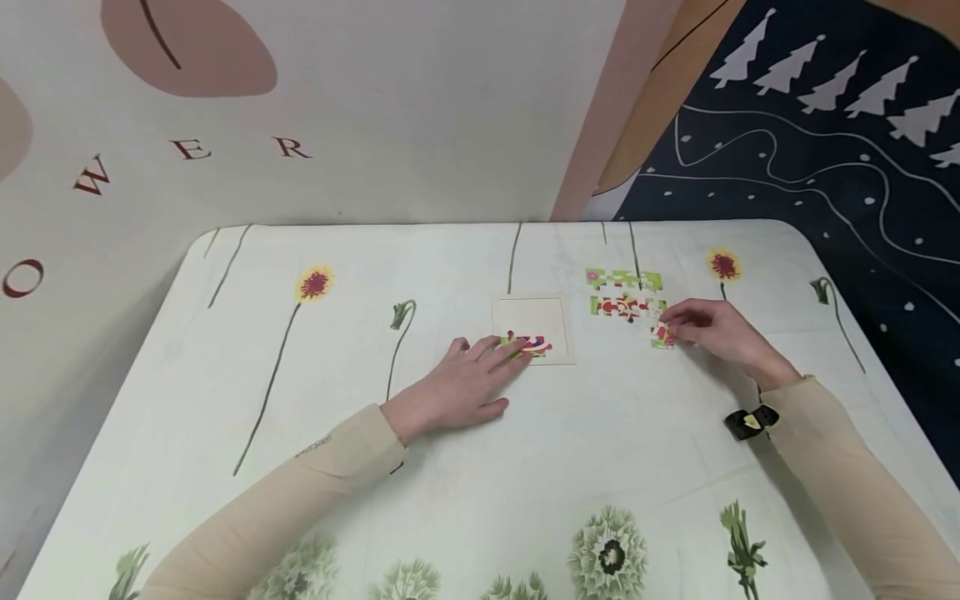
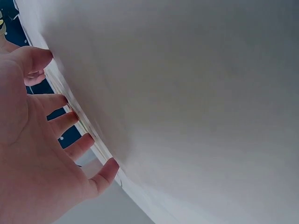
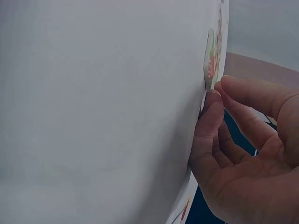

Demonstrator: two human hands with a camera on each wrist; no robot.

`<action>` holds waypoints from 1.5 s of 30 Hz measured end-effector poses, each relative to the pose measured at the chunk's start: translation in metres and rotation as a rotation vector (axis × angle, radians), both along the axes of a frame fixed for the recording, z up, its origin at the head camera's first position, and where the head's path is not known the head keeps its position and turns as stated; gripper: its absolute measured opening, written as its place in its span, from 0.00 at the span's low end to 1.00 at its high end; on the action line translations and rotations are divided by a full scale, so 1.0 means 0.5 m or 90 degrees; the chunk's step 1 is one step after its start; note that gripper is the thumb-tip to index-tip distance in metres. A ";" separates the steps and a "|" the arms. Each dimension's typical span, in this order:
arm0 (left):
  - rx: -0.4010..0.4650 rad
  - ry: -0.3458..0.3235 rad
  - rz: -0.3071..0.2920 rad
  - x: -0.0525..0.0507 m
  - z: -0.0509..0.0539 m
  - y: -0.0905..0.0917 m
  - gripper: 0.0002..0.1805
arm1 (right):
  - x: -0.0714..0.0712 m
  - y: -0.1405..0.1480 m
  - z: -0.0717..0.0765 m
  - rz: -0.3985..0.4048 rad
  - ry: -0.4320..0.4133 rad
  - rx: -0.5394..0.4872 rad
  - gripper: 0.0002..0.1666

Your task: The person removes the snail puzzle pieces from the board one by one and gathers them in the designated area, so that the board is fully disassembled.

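Observation:
A square pale puzzle tray lies on the table in the head view. Joined colourful jigsaw pieces sit along its near edge, partly covered by fingers. My left hand is spread with fingers extended, their tips resting on those pieces and the tray. Off to the right, thumb and fingertips of my right hand pinch the edge of a green-and-red jigsaw piece. In the right wrist view this piece appears slightly tilted off the tabletop. The left wrist view shows no puzzle piece clearly.
Beyond the pinched piece lie two rows of jigsaw pieces, a green row and a red-and-white row. A flower-print cloth covers the table. Behind its far edge stands a decorated wall.

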State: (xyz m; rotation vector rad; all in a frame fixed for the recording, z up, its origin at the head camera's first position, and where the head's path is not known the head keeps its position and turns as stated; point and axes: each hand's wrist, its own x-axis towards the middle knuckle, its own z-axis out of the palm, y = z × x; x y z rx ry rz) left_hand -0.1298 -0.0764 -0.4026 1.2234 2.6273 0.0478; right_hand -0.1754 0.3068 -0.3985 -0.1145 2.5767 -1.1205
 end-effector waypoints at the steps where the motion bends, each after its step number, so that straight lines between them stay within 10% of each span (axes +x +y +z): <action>1: -0.002 0.002 0.000 0.000 0.000 0.000 0.37 | 0.000 0.000 0.000 0.000 0.002 0.000 0.17; 20: 0.014 0.003 0.008 0.001 0.005 -0.002 0.36 | 0.005 -0.053 0.017 0.006 0.051 -0.082 0.16; 45: 0.045 -0.027 0.032 -0.010 -0.001 -0.047 0.38 | 0.000 -0.212 -0.010 0.166 0.071 -0.126 0.10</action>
